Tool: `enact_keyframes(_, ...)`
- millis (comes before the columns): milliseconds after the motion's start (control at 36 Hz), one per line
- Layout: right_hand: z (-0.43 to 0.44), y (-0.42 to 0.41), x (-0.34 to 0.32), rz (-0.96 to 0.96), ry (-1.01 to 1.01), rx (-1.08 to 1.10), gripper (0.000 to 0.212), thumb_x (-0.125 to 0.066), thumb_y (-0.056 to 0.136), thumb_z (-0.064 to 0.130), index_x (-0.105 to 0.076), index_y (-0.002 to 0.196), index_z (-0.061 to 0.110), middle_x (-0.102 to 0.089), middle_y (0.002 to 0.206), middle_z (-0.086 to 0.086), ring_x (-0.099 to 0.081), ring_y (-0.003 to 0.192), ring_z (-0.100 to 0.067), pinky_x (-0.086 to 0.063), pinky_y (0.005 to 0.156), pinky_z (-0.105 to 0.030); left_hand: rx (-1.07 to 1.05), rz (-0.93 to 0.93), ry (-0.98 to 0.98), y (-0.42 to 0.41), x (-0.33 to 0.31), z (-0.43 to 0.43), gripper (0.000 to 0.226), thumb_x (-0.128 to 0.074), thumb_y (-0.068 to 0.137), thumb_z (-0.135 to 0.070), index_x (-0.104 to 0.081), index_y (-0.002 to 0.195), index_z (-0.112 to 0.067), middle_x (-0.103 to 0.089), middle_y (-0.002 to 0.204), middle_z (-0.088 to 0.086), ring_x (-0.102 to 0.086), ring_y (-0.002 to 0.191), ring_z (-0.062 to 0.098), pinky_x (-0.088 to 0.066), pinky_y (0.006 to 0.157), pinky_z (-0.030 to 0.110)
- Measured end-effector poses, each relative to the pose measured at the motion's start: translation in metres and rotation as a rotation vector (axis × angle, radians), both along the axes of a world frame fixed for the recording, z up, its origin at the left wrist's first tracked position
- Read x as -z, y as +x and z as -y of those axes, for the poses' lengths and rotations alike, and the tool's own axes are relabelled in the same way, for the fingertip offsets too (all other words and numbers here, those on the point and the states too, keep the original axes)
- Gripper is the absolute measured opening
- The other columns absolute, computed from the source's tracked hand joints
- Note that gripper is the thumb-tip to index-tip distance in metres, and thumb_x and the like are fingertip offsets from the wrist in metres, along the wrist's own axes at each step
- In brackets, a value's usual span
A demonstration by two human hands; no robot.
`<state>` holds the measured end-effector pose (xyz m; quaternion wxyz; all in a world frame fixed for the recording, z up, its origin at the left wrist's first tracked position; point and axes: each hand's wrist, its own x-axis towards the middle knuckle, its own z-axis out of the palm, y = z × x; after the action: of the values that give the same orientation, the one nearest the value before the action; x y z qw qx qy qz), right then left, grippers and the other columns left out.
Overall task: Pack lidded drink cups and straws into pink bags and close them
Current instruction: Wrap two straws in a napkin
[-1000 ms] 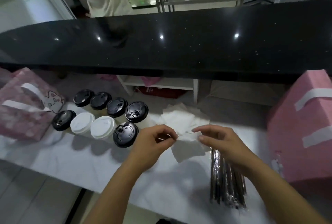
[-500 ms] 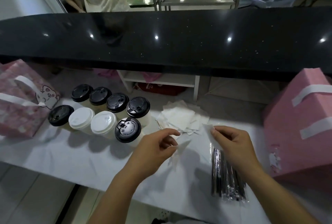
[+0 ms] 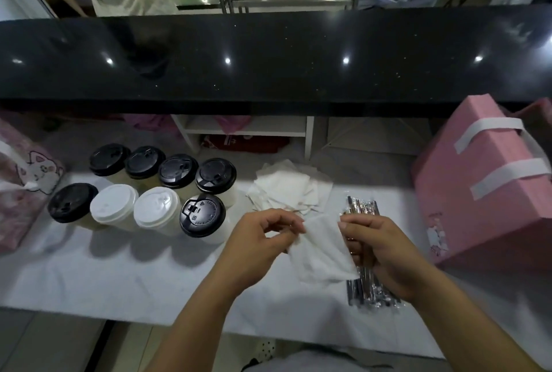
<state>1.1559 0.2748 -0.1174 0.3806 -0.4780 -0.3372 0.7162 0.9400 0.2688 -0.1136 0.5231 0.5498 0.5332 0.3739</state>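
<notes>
Both hands hold one white napkin (image 3: 321, 249) above the white counter (image 3: 119, 276). My left hand (image 3: 260, 240) pinches its left edge and my right hand (image 3: 376, 249) pinches its right edge. Under my right hand lies a bundle of wrapped straws (image 3: 363, 207). Several lidded cups stand in two rows at the left, most with black lids (image 3: 202, 214) and two with white lids (image 3: 156, 207). A pink bag (image 3: 484, 186) with white handles stands at the right. Another pink patterned bag (image 3: 21, 189) lies at the far left edge.
A loose pile of white napkins (image 3: 286, 189) sits behind my hands. A black raised countertop (image 3: 268, 55) runs across above the work surface, with a white shelf (image 3: 248, 129) beneath it. The counter's front edge is close to my body.
The hands drew a napkin off the pile toward me, moved slightly apart, and now hold it spread between them over the straws. The view shifted a little.
</notes>
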Motion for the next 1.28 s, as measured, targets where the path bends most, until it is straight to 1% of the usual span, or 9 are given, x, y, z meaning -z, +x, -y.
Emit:
enact_keyframes(250,0.011,-0.009,-0.006,-0.068,0.008,-0.027,0.023,-0.073,0.082,0.029,-0.075,0.091,0.007,-0.066,0.072,-0.004,-0.058,0.055,-0.014,-0.046,0.049,-0.024,0.040,-0.011,-0.003,-0.005,0.004,-0.001,0.031,-0.067,0.089,-0.001,-0.081,0.087,-0.028,-0.076,0.096,-0.007,-0.069,0.095,0.013,-0.060,0.072,0.029)
enact_keyframes(472,0.023,-0.011,0.000,0.112,0.073,0.055,0.015,-0.076,0.077,0.017,-0.079,0.089,0.008,-0.075,0.082,-0.009,-0.069,0.069,-0.017,-0.054,0.058,-0.026,0.068,-0.010,0.006,-0.004,0.009,-0.003,0.031,-0.067,0.090,0.000,-0.080,0.088,-0.028,-0.076,0.095,-0.008,-0.069,0.093,0.013,-0.059,0.072,0.029)
enact_keyframes(583,0.028,-0.007,0.001,0.197,0.140,0.086,0.008,-0.071,0.088,0.013,-0.079,0.088,0.010,-0.076,0.085,-0.013,-0.069,0.074,-0.021,-0.056,0.066,-0.031,0.092,-0.015,0.009,-0.003,0.014,-0.003,0.027,-0.077,0.084,-0.020,-0.076,0.103,-0.039,-0.072,0.110,-0.016,-0.067,0.104,0.009,-0.055,0.080,0.023)
enact_keyframes(694,0.031,-0.002,-0.005,0.173,0.134,0.043,0.014,-0.074,0.083,0.016,-0.078,0.091,0.005,-0.074,0.089,-0.020,-0.068,0.078,-0.025,-0.057,0.072,-0.037,0.281,-0.055,-0.067,-0.002,0.021,-0.002,0.087,-0.089,0.064,-0.045,-0.045,0.139,-0.056,-0.048,0.141,-0.029,-0.043,0.133,-0.004,-0.043,0.105,0.025)
enact_keyframes(750,0.033,0.003,-0.008,0.095,0.103,-0.018,0.018,-0.079,0.079,0.020,-0.078,0.090,0.005,-0.072,0.082,-0.013,-0.067,0.074,-0.020,-0.056,0.065,-0.029,0.371,0.039,-0.143,0.000,0.023,-0.002,0.093,-0.093,0.062,-0.039,-0.044,0.140,-0.053,-0.053,0.137,-0.025,-0.049,0.129,0.000,-0.049,0.100,0.029)
enact_keyframes(917,0.032,0.010,-0.002,0.159,0.022,0.195,0.013,-0.073,0.084,0.011,-0.077,0.090,0.000,-0.071,0.083,-0.013,-0.066,0.073,-0.020,-0.056,0.064,-0.029,0.159,0.333,-0.338,0.012,0.030,0.000,0.026,-0.079,0.080,-0.005,-0.076,0.105,-0.013,-0.076,0.105,0.014,-0.073,0.096,0.031,-0.060,0.079,0.038)
enact_keyframes(1083,0.037,0.010,0.012,0.223,-0.012,0.236,0.011,-0.069,0.089,0.003,-0.079,0.084,0.005,-0.075,0.078,-0.007,-0.071,0.066,-0.013,-0.055,0.055,-0.022,-0.024,0.190,-0.328,0.019,0.038,0.004,0.016,-0.073,0.086,0.003,-0.077,0.084,-0.013,-0.072,0.078,0.008,-0.067,0.066,0.012,-0.052,0.057,0.021)
enact_keyframes(1139,0.034,0.013,0.020,0.329,-0.010,0.289,0.011,-0.072,0.088,0.009,-0.080,0.083,0.014,-0.076,0.081,-0.006,-0.071,0.068,-0.016,-0.057,0.058,-0.028,-0.065,0.150,-0.318,0.016,0.040,0.004,0.020,-0.072,0.086,0.001,-0.077,0.082,-0.018,-0.072,0.075,0.003,-0.065,0.064,0.009,-0.051,0.056,0.019)
enact_keyframes(1278,0.009,0.031,0.056,1.151,0.100,0.135,0.012,-0.074,0.082,0.033,-0.071,0.087,0.022,-0.070,0.082,0.008,-0.066,0.080,-0.018,-0.054,0.076,-0.036,-0.163,0.120,-0.299,0.005,0.043,0.001,0.021,-0.069,0.089,0.000,-0.077,0.087,-0.019,-0.070,0.077,0.001,-0.063,0.069,0.011,-0.054,0.060,0.023)
